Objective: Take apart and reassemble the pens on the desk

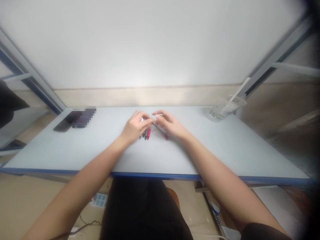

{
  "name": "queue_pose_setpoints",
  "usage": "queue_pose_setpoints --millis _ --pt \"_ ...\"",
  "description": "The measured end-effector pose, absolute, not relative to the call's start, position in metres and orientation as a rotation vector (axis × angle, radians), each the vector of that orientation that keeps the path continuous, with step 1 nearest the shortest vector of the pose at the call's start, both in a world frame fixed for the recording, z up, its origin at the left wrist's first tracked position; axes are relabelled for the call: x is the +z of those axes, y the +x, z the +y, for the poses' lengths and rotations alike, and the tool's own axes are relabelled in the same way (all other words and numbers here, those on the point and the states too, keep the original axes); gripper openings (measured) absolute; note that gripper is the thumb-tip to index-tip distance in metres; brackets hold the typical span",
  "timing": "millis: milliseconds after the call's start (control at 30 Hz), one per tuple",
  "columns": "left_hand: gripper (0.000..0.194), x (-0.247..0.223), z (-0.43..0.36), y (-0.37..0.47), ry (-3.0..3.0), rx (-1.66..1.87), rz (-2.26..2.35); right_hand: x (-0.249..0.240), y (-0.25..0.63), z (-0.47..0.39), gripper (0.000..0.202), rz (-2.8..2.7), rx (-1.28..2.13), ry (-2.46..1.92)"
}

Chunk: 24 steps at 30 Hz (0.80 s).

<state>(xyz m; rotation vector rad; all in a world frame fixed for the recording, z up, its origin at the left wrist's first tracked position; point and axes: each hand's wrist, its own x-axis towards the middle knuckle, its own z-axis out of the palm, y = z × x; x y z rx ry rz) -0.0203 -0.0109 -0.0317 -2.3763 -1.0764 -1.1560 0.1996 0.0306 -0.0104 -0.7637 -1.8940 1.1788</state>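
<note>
My left hand (136, 126) is over the middle of the table, thumb and forefinger pinched on the upper end of a slim grey pen (160, 128). That pen slants down to the right, past the fingers of my right hand (170, 124). My right hand's fingers are loosely bent and apart, close beside the pen; whether they touch it is hard to see. Under my left hand lie several pens side by side, among them a red pen (149, 133) and a grey pen (146, 135), their upper parts hidden. A small pink end (166, 136) shows beside the slanting pen.
Two dark phones, one a black phone (64, 122), lie at the table's back left. A clear plastic cup (226, 108) with a white straw (240, 90) stands at the back right. The pale table (95, 153) has a blue front edge and meets a wall behind.
</note>
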Motion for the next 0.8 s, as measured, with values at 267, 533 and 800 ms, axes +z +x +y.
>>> queue_pose_setpoints --millis 267,533,800 --pt "0.027 -0.040 -0.012 -0.009 -2.467 -1.350 -0.969 -0.021 0.192 0.037 0.053 -1.712 1.483 -0.650" --pt "0.028 -0.046 -0.010 -0.010 -2.458 -1.368 -0.992 -0.028 0.187 0.045 0.045 -1.681 1.557 -0.609" --pt "0.032 -0.042 -0.018 -0.002 -2.492 -1.327 -1.277 -0.027 0.201 0.065 0.043 -1.458 1.435 -0.749"
